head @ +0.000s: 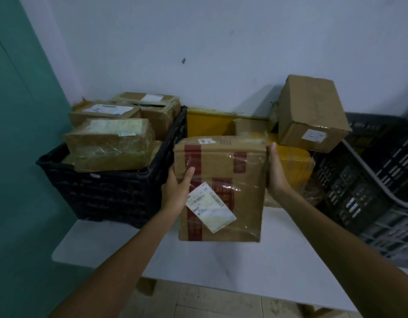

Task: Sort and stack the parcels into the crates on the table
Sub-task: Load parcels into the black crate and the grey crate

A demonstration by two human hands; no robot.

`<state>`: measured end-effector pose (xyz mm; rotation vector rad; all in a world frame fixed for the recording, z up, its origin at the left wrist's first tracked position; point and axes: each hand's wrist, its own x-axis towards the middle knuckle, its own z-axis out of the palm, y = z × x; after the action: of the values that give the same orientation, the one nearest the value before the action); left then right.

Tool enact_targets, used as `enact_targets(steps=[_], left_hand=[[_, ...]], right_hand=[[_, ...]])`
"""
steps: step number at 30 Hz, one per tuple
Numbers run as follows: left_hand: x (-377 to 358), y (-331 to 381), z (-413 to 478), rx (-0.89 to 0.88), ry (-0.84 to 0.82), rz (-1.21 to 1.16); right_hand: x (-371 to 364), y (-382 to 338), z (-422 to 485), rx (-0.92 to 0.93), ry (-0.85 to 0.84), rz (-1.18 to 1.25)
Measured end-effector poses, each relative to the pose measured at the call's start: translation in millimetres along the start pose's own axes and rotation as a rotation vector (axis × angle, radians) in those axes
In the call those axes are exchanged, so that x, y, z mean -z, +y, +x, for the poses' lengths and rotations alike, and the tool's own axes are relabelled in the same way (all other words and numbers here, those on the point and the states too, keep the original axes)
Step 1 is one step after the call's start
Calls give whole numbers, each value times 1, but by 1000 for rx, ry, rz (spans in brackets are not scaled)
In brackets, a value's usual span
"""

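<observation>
I hold a flat cardboard parcel with red tape and a white label above the white table. My left hand grips its left edge, thumb on top. My right hand presses flat against its right edge. A black crate at the left is filled with several brown parcels. A dark crate stands at the right; what is inside it is hidden.
Behind the held parcel lie yellow parcels against the wall. A brown box sits tilted on top of them at the right. A teal wall bounds the left side. Tiled floor shows below the table's front edge.
</observation>
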<state>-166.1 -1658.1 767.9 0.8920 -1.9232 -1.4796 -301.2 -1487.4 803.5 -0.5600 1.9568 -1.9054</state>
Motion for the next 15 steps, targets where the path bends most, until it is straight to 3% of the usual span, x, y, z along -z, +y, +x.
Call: enact_targets(steps=[4, 8, 15], left_hand=[[11, 49, 30, -81, 55, -52], [27, 105, 59, -134, 85, -81], [68, 156, 122, -147, 184, -181]], right_hand=[[-14, -42, 15, 219, 82, -137], [-17, -80, 37, 407, 58, -289], [-33, -80, 58, 364, 15, -382]])
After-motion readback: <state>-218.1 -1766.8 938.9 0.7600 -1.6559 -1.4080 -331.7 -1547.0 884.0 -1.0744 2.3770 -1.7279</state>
